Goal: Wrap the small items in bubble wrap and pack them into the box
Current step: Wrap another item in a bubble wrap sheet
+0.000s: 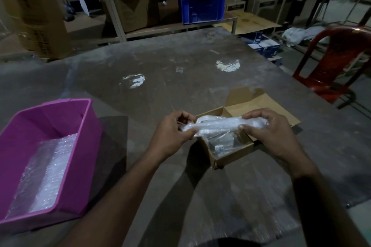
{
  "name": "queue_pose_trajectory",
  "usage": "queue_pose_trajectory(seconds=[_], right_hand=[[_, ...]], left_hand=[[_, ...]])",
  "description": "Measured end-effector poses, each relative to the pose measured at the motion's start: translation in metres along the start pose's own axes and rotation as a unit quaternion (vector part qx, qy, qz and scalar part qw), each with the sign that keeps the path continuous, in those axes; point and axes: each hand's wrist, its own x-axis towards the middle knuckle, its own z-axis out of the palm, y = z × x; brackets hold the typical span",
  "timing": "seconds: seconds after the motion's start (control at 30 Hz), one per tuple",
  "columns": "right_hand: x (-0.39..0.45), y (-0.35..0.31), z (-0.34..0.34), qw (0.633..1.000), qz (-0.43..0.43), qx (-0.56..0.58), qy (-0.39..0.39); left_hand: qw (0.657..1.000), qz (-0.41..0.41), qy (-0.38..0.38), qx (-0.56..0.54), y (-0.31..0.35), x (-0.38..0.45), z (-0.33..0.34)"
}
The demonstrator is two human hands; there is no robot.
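Note:
A long bundle of bubble wrap (218, 125) hangs just above a small open cardboard box (230, 151) on the grey table. My left hand (174, 133) pinches the bundle's left end between thumb and fingers. My right hand (269, 132) grips its right end, thumb underneath. What is inside the bundle cannot be made out. Other wrapped pieces lie inside the box under the bundle. The box's lid flap (267, 106) lies open to the far right.
A pink plastic bin (84, 146) holding sheets of bubble wrap (46, 172) stands at the near left of the table (160, 70). A red plastic chair (331, 60) is at the table's right edge. Shelves with cartons and a blue crate (202, 6) fill the back.

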Motion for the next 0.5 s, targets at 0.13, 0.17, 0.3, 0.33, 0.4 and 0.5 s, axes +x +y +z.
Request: queue_pose_trajectory(seconds=[0.13,0.17,0.3,0.33,0.4,0.5], right_hand=[[0.003,0.01,-0.001,0.998,0.021,-0.043,0.04],[0.003,0.011,-0.001,0.998,0.022,-0.053,0.04],[0.001,0.013,-0.004,0.996,0.029,-0.078,0.041],[0.0,0.013,-0.005,0.996,0.033,-0.076,0.041],[-0.003,0.012,-0.006,0.997,0.041,-0.065,0.028],[-0.009,0.009,-0.005,0.998,0.03,-0.061,-0.016]], left_hand=[[0.997,-0.019,-0.014,0.077,-0.009,0.001,0.012],[0.995,-0.021,-0.02,0.095,-0.012,0.0,0.016],[0.991,-0.018,-0.016,0.135,-0.018,0.002,0.026],[0.99,-0.021,-0.008,0.137,-0.016,0.003,0.028],[0.99,-0.025,0.017,0.139,-0.011,0.009,0.031],[0.988,-0.022,0.055,0.142,-0.006,0.022,0.036]])
